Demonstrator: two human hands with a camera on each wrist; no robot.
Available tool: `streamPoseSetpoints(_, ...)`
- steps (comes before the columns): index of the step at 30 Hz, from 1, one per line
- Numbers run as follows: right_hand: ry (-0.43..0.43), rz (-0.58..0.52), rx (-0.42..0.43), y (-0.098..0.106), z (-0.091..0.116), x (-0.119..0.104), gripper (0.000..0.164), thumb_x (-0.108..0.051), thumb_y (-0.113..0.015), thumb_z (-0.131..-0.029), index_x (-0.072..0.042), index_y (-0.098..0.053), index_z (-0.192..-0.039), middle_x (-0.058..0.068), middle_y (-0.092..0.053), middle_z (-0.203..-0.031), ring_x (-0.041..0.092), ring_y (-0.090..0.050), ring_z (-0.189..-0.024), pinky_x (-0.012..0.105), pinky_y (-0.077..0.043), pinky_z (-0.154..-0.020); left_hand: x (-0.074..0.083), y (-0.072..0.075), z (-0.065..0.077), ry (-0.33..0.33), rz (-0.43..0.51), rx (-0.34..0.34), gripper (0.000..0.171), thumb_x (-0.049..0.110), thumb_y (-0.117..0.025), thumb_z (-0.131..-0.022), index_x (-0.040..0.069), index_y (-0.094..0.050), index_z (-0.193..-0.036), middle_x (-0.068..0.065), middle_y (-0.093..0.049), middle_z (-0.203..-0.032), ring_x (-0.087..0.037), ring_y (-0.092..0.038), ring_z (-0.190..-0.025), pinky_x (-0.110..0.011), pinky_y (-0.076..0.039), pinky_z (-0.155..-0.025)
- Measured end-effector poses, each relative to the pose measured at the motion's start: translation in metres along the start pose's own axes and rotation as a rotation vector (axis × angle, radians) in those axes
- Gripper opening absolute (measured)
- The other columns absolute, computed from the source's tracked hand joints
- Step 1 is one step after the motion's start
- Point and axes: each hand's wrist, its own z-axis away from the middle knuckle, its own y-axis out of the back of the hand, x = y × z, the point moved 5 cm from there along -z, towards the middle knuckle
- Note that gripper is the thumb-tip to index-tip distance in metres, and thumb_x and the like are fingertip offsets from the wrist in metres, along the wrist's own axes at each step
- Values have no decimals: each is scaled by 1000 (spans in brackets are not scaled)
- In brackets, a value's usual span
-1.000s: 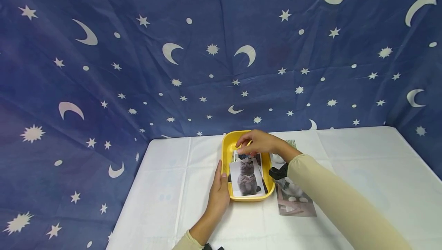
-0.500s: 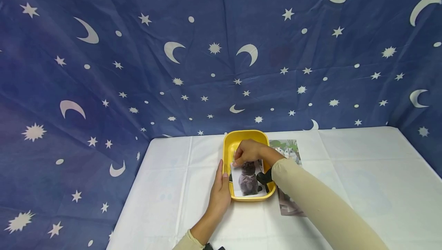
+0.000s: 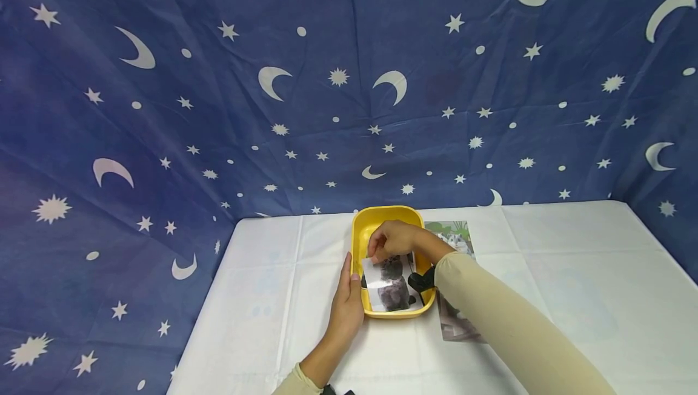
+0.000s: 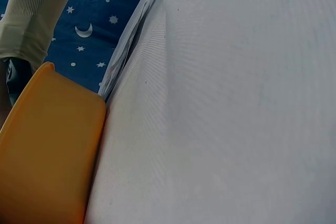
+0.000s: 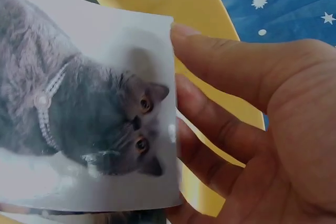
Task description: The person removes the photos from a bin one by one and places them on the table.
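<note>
A yellow plastic tray (image 3: pixel 376 218) stands on the table, its outer wall (image 4: pixel 52 145) filling the lower left of the left wrist view. My left hand (image 3: pixel 345 313) lies along the tray's left side, fingers straight against the outside and thumb by the rim. Inside the tray is a photo of a grey cat (image 3: pixel 394 297). My right hand (image 3: pixel 394 238) pinches its far edge, with the thumb (image 5: pixel 220 64) at one corner and fingertips along the edge. The photo (image 5: pixel 31 66) bends slightly and catches the light. Another picture (image 5: pixel 131 216) shows partly beneath it.
Right of the tray, further pictures lie on the white tablecloth (image 3: pixel 572 274): one of white animals with greenery (image 3: pixel 455 232) and another (image 3: pixel 455 329), half covered by the right sleeve (image 3: pixel 507 310). A blue cloth with moons and stars (image 3: pixel 316 110) hangs behind the table.
My right hand has come down and nearer, from above the pictures onto the cat photo's far edge. That end of the photo now bends and shines. My left hand stays at the tray.
</note>
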Motion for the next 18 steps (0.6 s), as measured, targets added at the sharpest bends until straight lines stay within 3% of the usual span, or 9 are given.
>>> streamPoseSetpoints(9, 55, 60, -5, 1, 10, -3, 26, -4, -75, -90, -15, -80, -113, 0, -76, -100, 10, -62, -87, 25, -56, -82, 0, 1, 1, 3, -5, 2, 54, 30, -32, -113, 28, -17, -165, -11, -23, -170, -35, -24, -155, -58, -17, -127)
streamPoseSetpoints(14, 54, 62, 100, 7, 20, -6, 21, -6, -78, -88, -13, -77, -108, -4, -75, -91, 10, -64, -82, 25, -56, -76, 1, 1, 1, -10, 19, -4, 54, 29, -32, -113, 27, -18, -165, -10, -22, -170, -35, -23, -155, -57, -17, -127)
streamPoseSetpoints(18, 82, -1, 196, 11, 30, -5, 10, -8, -79, -87, -10, -77, -97, -3, -75, -84, 10, -65, -79, 27, -55, -74, 3, 0, 2, -14, 23, -3, 54, 28, -34, -113, 27, -19, -165, -8, -22, -170, -35, -21, -156, -58, -16, -127)
